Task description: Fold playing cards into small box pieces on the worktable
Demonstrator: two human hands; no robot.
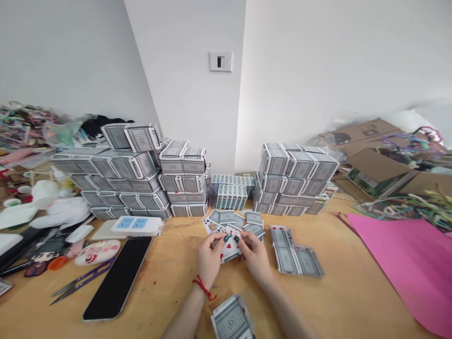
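So the surface (169, 273) is light wood and pretty packed. Tall card stacks (296, 179) along the back, left and right, small green packs (231, 197) between. Loose cards (224, 216) mid-table, phone (118, 278) beside the snips (83, 281) on the left, pink paper (402, 268) far right.

1. A "K" and a black suit sign stand on the face card (213, 227) among the loose cards.
2. Red heart signs mark the held card (228, 249); its corner figure is too small to read.
3. Blue labels (125, 223) on the white power strip (154, 227) show dark marks, without readable wording.
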